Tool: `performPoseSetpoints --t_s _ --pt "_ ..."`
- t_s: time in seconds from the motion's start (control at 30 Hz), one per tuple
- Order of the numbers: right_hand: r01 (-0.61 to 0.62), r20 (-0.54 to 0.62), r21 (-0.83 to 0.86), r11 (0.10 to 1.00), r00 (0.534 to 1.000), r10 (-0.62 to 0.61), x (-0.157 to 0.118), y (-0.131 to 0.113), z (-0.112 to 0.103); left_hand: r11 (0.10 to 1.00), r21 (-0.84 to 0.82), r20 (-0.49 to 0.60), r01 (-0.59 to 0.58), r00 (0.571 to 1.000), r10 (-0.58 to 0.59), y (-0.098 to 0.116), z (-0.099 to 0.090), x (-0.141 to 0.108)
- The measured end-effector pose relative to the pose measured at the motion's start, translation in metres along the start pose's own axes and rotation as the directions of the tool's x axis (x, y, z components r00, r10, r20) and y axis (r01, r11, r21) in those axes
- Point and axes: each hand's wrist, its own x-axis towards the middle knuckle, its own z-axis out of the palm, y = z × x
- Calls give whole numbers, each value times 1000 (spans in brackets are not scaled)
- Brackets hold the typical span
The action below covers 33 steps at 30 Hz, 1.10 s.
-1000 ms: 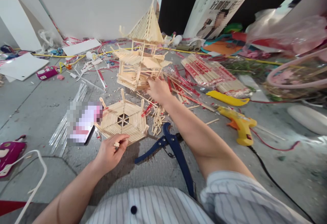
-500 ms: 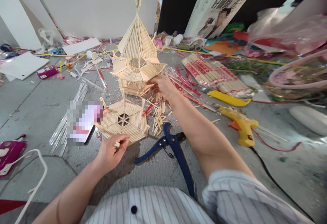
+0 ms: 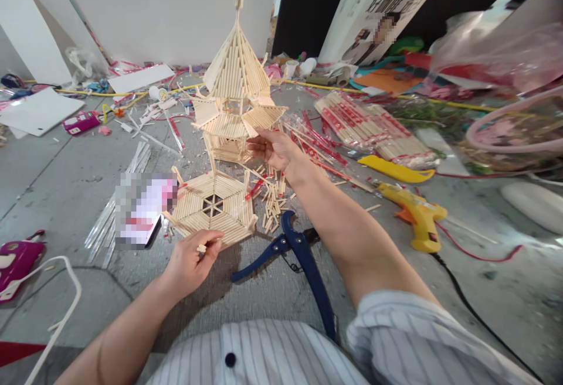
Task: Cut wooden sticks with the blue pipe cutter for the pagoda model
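A tall pagoda model made of wooden sticks stands upright at the centre back. In front of it lies a hexagonal stick panel with a dark gap at its middle and short upright posts at its corners. My left hand is curled round short wooden sticks at the panel's near edge. Beside the pagoda's lower right side is my right hand, palm partly up and fingers bent; the fingertips are in shadow near the model, and nothing can be made out in them. Cut stick pieces lie below it.
A blue cutter lies near my body. To the right are a yellow glue gun, a yellow tool and packs of sticks. A phone and clear glue sticks are left of the panel.
My right hand has turned palm-up and shifted slightly left and down beside the pagoda's lower tier. My left hand has not moved.
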Motion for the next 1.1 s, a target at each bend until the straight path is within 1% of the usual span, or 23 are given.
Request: performPoseSetpoints --t_s 0.27,0.4,0.5,0.67,0.8,0.9,1.03,1.1 --pt "-8 60 49 999 998 5 1 3 -5 999 -10 23 40 999 -40 0 0 0" --pt "-7 102 25 1000 995 4 3 5 -9 998 -16 35 56 998 -56 0 0 0" --pt "2 154 13 1000 988 -4 7 7 -17 998 -20 35 64 997 -63 0 -1 -1" --pt "30 244 44 999 969 -40 12 10 -35 998 -25 35 58 998 -57 1 -1 -1" --pt "43 290 11 999 956 -44 11 10 -44 998 -27 29 49 998 -48 0 -1 -1" --pt "42 317 -30 999 948 -30 9 9 -42 998 -34 28 55 998 -54 0 -1 -1" --pt "53 310 -69 996 950 -29 6 9 -33 996 -33 37 83 996 -82 0 -1 -1" --pt "61 315 -76 995 949 -34 5 9 -30 997 -28 41 77 996 -76 1 -1 -1"
